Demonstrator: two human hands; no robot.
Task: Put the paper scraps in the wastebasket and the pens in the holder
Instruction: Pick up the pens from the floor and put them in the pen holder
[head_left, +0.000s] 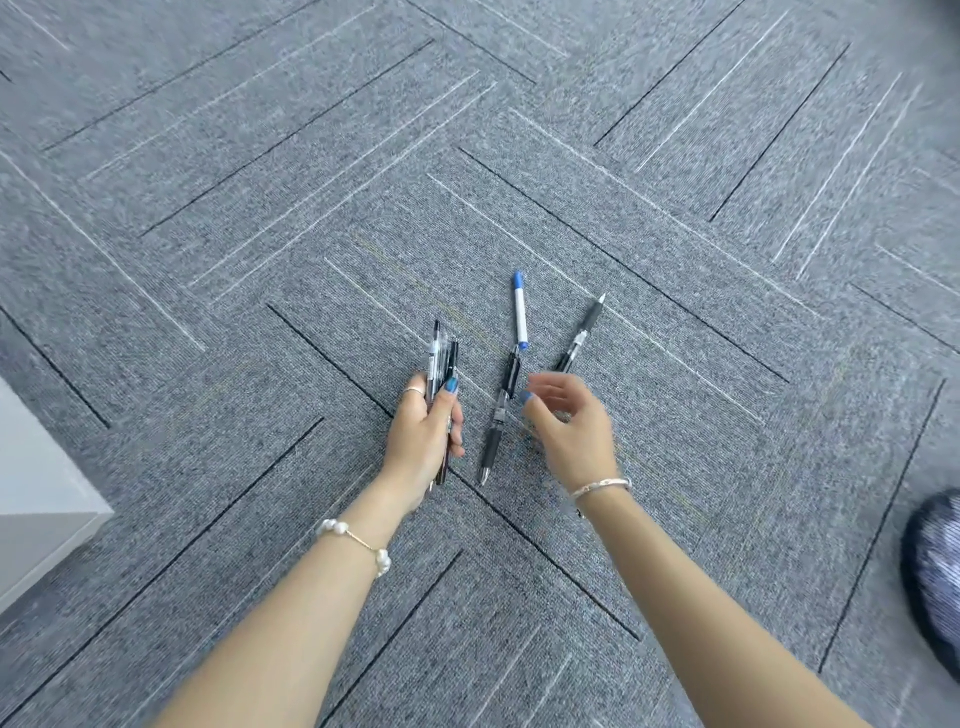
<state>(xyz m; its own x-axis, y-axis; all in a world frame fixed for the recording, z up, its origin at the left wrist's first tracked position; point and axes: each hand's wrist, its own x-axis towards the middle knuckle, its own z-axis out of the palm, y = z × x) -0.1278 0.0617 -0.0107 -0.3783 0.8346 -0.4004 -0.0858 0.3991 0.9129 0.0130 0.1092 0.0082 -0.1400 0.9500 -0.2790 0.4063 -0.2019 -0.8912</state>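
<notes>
My left hand (426, 436) grips a small bundle of pens (442, 358), their upper ends sticking out above my fingers. Three more pens lie on the grey carpet: a black-grip clear pen (500, 415) between my hands, a white pen with blue ends (520, 309) beyond it, and a black pen (582, 332) to the right, its lower end hidden by my right hand. My right hand (566, 421) hovers just right of the middle pen, fingers loosely curled, holding nothing. No paper scraps, wastebasket or holder show in this view.
A white box-like furniture corner (41, 499) stands at the left edge. A dark shiny object (935, 571) sits at the right edge. Grey carpet tiles (467, 156) with line patterns stretch all around.
</notes>
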